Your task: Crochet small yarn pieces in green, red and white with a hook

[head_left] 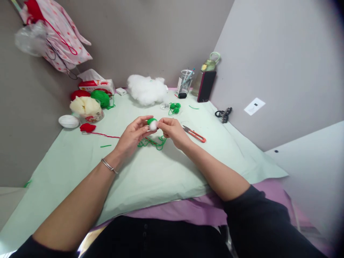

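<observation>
Near the middle of the table, my left hand (pixel 132 133) holds a small green crocheted piece (pixel 151 121) between its thumb and fingers. White stuffing (pixel 153 125) bulges from the piece on its lower right side. My right hand (pixel 172 129) pinches at the edge of the stuffing from the right, with its fingers closed. Loose green yarn (pixel 158 144) lies on the cloth just below both hands. Orange-handled thread snips (pixel 196 134) rest to the right of my right hand.
A white fluff pile (pixel 146 89) lies at the back, with small green pieces (pixel 175 108) in front. Yarn balls (pixel 100 97) and a tissue box (pixel 98 86) stand back left. A clear cup (pixel 185 82), bottle and phone (pixel 206 86) stand back right; a hair clip (pixel 226 115) lies at the right edge.
</observation>
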Action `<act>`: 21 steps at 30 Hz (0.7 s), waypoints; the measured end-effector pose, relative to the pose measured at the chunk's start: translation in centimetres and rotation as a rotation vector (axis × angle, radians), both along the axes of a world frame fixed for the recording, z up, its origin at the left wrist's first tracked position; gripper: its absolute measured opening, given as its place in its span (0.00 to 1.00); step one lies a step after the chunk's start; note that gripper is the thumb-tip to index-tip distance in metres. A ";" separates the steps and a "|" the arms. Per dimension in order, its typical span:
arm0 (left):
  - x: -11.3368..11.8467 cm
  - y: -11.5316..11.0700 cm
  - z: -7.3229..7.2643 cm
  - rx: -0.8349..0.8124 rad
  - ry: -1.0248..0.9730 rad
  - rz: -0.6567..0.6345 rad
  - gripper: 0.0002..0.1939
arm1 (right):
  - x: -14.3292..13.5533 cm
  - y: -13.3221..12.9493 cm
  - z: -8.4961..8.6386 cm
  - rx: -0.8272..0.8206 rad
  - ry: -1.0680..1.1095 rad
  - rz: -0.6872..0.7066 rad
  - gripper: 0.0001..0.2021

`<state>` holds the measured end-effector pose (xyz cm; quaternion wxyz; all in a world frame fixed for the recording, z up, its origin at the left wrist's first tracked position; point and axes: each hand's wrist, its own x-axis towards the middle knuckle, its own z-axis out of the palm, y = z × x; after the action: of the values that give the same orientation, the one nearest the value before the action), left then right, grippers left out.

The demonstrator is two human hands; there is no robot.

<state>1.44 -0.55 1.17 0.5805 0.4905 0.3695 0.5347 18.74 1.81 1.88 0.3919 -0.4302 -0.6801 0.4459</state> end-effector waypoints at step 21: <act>1.1 -0.1 -1.6 0.159 0.144 0.267 0.14 | -1.3 -1.8 0.3 0.112 -0.096 0.088 0.18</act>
<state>2.56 -0.62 -0.46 0.4357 0.5185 0.4287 0.5979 17.48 0.05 2.21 0.3621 -0.3982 -0.7403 0.4028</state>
